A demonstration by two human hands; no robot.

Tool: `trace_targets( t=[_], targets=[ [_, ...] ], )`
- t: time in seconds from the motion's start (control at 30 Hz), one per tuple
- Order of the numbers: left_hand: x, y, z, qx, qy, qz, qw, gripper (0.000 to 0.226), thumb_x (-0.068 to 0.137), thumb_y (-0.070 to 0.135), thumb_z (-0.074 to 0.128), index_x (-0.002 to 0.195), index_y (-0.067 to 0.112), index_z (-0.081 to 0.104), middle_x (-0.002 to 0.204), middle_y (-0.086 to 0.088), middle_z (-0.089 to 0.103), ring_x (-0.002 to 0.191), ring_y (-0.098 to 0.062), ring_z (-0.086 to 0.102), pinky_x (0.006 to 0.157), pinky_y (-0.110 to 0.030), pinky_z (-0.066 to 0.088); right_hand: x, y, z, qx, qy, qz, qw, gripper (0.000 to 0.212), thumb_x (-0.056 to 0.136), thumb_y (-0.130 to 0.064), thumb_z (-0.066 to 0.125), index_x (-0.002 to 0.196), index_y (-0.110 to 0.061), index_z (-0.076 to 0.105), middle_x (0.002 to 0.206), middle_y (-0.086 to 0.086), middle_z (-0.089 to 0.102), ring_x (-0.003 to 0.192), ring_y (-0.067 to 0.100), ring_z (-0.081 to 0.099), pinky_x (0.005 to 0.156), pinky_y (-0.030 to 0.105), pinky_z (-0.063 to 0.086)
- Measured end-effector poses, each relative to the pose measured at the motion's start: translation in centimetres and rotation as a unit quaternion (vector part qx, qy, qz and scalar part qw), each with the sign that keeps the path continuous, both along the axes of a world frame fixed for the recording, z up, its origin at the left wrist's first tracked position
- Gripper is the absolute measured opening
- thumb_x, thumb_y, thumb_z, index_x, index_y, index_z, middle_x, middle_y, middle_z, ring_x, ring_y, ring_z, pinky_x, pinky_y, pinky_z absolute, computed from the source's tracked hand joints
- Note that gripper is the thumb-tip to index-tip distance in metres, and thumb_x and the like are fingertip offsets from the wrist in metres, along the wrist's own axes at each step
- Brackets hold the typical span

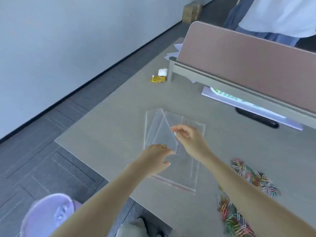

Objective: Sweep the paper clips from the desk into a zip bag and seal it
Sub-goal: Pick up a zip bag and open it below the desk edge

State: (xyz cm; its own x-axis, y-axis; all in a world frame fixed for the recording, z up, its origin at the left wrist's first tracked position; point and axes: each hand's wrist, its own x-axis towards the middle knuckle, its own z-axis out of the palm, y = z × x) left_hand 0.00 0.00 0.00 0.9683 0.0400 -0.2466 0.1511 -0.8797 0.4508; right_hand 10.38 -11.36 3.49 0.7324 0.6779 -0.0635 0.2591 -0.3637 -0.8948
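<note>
Several clear zip bags (159,127) lie overlapped in the middle of the grey desk (119,103). One bag is lifted at an angle above the others. My left hand (158,158) pinches its near corner, and my right hand (189,137) pinches its edge further back. Coloured paper clips (254,177) lie in a heap to the right of my right forearm. A second heap of paper clips (230,218) lies nearer the front edge, partly hidden by that arm.
A pink desk divider (248,65) runs along the back right, with a white booklet (222,98) and a black pen-like object (256,119) under it. A yellow wrapper (158,79) and white wad sit far back. A purple bin (47,214) stands on the floor at left. A person stands behind the divider.
</note>
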Motion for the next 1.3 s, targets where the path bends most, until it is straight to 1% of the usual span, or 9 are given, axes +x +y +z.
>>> trace_targets(
  t=[0.2, 0.3, 0.43, 0.63, 0.77, 0.93, 1.03, 1.17, 1.3],
  targets=[
    [-2.2, -1.9, -5.8, 0.028, 0.085, -0.066, 0.994, 0.053, 0.082, 0.034, 0.052, 0.133, 0.031, 0.037, 0.150, 0.006, 0.029, 0.138, -0.017, 0.022, 0.113, -0.036, 0.021, -1.4, -1.2, -6.8, -0.054, 0.026, 0.019, 0.998, 0.023, 0.089, -0.011, 0.050, 0.101, -0.024, 0.064, 0.101, -0.010, 0.064, 0.101, 0.007, 0.059, 0.094, 0.026, 0.043],
    [-3.8, -1.6, -8.1, 0.091, 0.020, -0.094, 0.991, 0.048, 0.084, 0.036, 0.047, 0.132, 0.031, 0.037, 0.151, 0.005, 0.028, 0.138, -0.017, 0.026, 0.109, -0.035, 0.028, -2.1, -1.4, -9.8, -0.066, 0.020, 0.042, 0.997, 0.023, 0.089, -0.014, 0.050, 0.101, -0.027, 0.064, 0.106, -0.013, 0.064, 0.106, 0.004, 0.057, 0.094, 0.021, 0.041],
    [-4.5, -1.4, -10.6, 0.226, -0.210, -0.153, 0.939, 0.029, 0.081, 0.029, 0.038, 0.091, 0.024, 0.065, 0.098, 0.005, 0.072, 0.081, -0.017, 0.069, 0.054, -0.028, 0.057, -2.5, -1.8, -12.4, -0.063, -0.030, 0.060, 0.996, 0.023, 0.089, -0.014, 0.051, 0.106, -0.024, 0.064, 0.110, -0.009, 0.065, 0.105, 0.004, 0.058, 0.092, 0.019, 0.041],
    [-5.4, -4.0, -11.2, 0.245, -0.279, -0.048, 0.927, 0.021, 0.080, 0.024, 0.046, 0.080, 0.025, 0.067, 0.064, 0.004, 0.068, 0.061, -0.020, 0.064, 0.035, -0.025, 0.045, -3.9, -2.7, -12.8, -0.026, -0.114, 0.051, 0.992, 0.022, 0.089, -0.014, 0.052, 0.105, -0.022, 0.065, 0.106, -0.009, 0.064, 0.102, 0.005, 0.057, 0.080, -0.001, 0.034],
    [-7.3, -8.8, -10.0, 0.141, -0.258, 0.092, 0.951, 0.030, 0.091, 0.026, 0.033, 0.097, 0.014, 0.061, 0.086, -0.010, 0.066, 0.080, -0.034, 0.059, 0.055, -0.033, 0.037, -8.3, -5.9, -11.8, 0.043, -0.123, -0.017, 0.991, 0.022, 0.087, -0.013, 0.052, 0.103, -0.022, 0.064, 0.098, -0.022, 0.057, 0.102, 0.008, 0.055, 0.087, 0.011, 0.040],
    [-10.6, -14.2, -9.9, -0.054, -0.270, 0.229, 0.934, 0.022, 0.081, 0.012, 0.040, 0.063, 0.000, 0.043, 0.054, -0.010, 0.042, 0.057, -0.031, 0.034, 0.051, -0.031, 0.028, -13.9, -11.9, -12.0, 0.114, -0.254, -0.153, 0.948, 0.036, 0.083, -0.015, 0.056, 0.118, -0.022, 0.055, 0.130, -0.001, 0.045, 0.120, 0.013, 0.036, 0.100, 0.021, 0.023],
    [-12.6, -16.8, -9.7, -0.226, -0.258, 0.279, 0.897, 0.023, 0.080, 0.011, 0.042, 0.065, -0.004, 0.053, 0.058, -0.015, 0.062, 0.054, -0.034, 0.056, 0.054, -0.036, 0.047, -16.7, -15.4, -12.5, 0.142, -0.233, -0.225, 0.935, 0.047, 0.081, -0.016, 0.059, 0.126, -0.022, 0.044, 0.137, 0.003, 0.034, 0.127, 0.017, 0.029, 0.105, 0.026, 0.020],
    [-15.1, -20.9, -9.5, -0.428, -0.207, 0.297, 0.828, 0.021, 0.084, 0.011, 0.045, 0.069, 0.010, 0.060, 0.063, -0.003, 0.069, 0.064, -0.021, 0.071, 0.063, -0.036, 0.058, -19.7, -18.5, -13.3, 0.161, -0.110, -0.211, 0.958, 0.030, 0.084, -0.019, 0.059, 0.112, -0.022, 0.050, 0.111, -0.007, 0.047, 0.091, -0.005, 0.050, 0.079, 0.012, 0.038],
    [-17.1, -23.5, -10.0, -0.482, -0.196, 0.287, 0.804, 0.022, 0.087, 0.013, 0.044, 0.073, 0.012, 0.061, 0.072, -0.006, 0.065, 0.063, -0.017, 0.065, 0.057, -0.029, 0.059, -22.0, -20.7, -14.3, 0.148, -0.069, -0.168, 0.972, 0.005, 0.086, -0.019, 0.059, 0.087, -0.018, 0.064, 0.080, -0.013, 0.065, 0.071, -0.005, 0.059, 0.064, 0.007, 0.044]
  ],
)
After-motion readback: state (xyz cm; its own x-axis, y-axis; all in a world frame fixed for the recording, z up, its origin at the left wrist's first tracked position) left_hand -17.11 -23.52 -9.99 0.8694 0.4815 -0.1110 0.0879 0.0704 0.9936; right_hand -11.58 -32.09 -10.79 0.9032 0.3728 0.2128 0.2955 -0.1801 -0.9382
